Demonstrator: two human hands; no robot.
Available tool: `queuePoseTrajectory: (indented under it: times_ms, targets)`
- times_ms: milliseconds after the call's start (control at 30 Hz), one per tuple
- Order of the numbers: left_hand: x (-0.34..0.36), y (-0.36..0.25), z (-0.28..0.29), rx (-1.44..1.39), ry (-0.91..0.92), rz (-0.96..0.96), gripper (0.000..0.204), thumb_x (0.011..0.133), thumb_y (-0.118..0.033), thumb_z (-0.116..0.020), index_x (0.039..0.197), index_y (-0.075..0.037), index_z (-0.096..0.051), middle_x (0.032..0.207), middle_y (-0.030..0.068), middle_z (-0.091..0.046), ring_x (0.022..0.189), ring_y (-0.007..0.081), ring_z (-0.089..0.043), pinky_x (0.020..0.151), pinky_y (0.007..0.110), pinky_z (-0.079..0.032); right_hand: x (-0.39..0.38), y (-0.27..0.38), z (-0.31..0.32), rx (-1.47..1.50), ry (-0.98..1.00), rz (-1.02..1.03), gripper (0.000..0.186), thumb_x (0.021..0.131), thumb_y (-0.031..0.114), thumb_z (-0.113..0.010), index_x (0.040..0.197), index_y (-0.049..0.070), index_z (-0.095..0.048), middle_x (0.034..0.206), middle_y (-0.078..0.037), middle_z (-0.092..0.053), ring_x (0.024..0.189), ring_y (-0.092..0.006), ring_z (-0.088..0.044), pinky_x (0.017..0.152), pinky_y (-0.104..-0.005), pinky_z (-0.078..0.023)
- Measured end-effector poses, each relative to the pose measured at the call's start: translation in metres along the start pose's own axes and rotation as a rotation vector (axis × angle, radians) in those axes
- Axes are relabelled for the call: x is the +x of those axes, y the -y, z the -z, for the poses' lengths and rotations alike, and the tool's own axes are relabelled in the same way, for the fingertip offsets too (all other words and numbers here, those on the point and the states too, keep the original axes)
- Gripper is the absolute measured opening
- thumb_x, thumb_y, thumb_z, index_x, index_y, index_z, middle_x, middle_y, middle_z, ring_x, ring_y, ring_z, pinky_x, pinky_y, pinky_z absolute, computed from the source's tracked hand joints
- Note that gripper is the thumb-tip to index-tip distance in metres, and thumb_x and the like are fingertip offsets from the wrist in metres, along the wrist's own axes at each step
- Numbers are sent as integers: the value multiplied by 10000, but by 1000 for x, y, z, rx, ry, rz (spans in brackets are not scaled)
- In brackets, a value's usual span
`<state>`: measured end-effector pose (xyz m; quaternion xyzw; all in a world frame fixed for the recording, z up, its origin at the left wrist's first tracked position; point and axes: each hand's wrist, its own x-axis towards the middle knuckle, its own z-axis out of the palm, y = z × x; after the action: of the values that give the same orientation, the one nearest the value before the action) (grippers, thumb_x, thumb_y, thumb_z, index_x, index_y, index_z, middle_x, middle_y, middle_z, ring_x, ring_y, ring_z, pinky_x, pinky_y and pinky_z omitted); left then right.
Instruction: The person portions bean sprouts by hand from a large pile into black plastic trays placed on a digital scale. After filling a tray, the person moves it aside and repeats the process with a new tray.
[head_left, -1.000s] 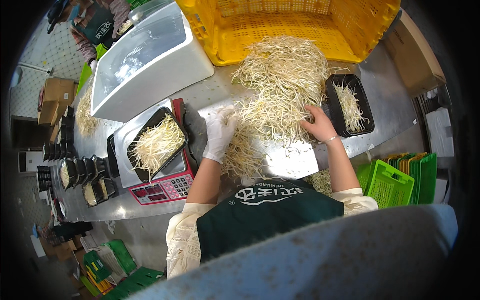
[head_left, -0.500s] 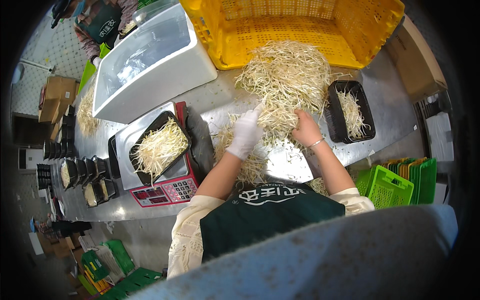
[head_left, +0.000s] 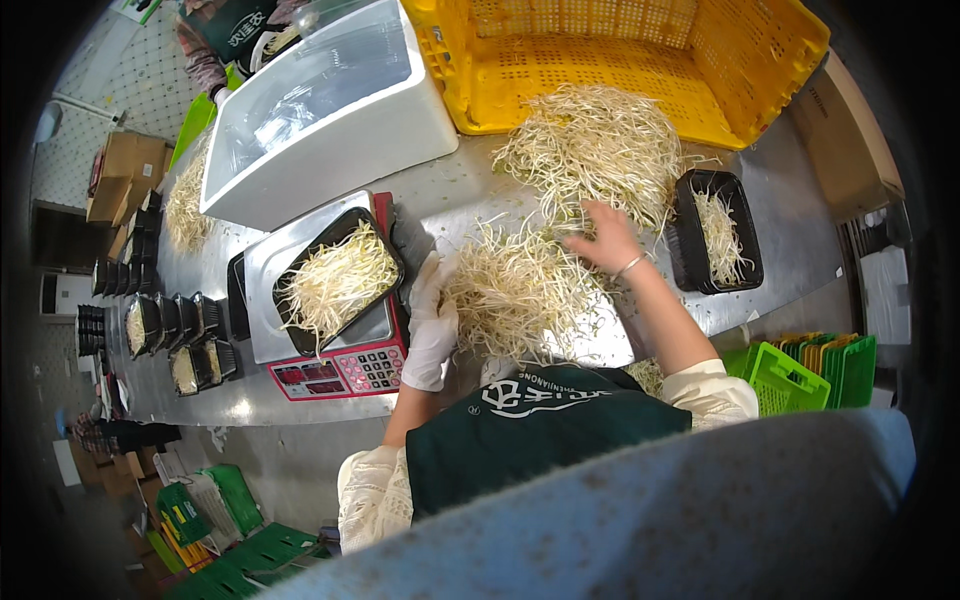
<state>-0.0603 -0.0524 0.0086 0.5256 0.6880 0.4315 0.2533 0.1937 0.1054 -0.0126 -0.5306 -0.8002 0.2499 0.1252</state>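
- A loose heap of bean sprouts (head_left: 520,290) lies mid-tabletop (head_left: 470,195), near the front edge.
- The gloved left hand (head_left: 432,325), fingers spread flat, presses against the heap's left side.
- The bare right hand (head_left: 605,240), open with fingers splayed, rests on sprouts between this heap and a bigger pile (head_left: 590,150) by the yellow crate (head_left: 620,60).
- A black tray of sprouts (head_left: 335,282) sits on a scale (head_left: 340,365) to the left; another black tray (head_left: 718,232) stands at the right.
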Motion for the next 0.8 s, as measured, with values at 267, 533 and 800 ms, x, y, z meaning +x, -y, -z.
queuePoseTrajectory:
  times_ms: [267, 533, 800]
  targets:
    - [-14, 21, -18, -274, 133, 255, 521, 869, -207, -563, 1328, -43, -378, 1305, 146, -442, 1195, 246, -436, 988, 311, -341, -95, 85, -59, 118, 130, 523, 765, 729, 457, -654, 1294, 21, -378, 1322, -232, -354, 1238, -382, -305, 1040, -447, -248]
    - [-27, -14, -6, -986, 94, 656, 467, 890, -165, -538, 1310, -42, -376, 1203, 108, -496, 1059, 194, -509, 877, 297, -437, -102, 62, -50, -7, 169, 320, 820, 695, 405, -690, 1317, 13, -328, 1316, -229, -351, 1184, -394, -344, 986, -463, -320]
    - [-38, -55, 1, -1216, 193, 611, 522, 867, -226, -588, 1303, -62, -353, 1194, 30, -490, 1022, 140, -501, 832, 305, -427, -48, 81, 9, 419, 285, 380, 705, 697, 231, -639, 1299, -21, -370, 1247, -235, -443, 1092, -339, -481, 954, -379, -390]
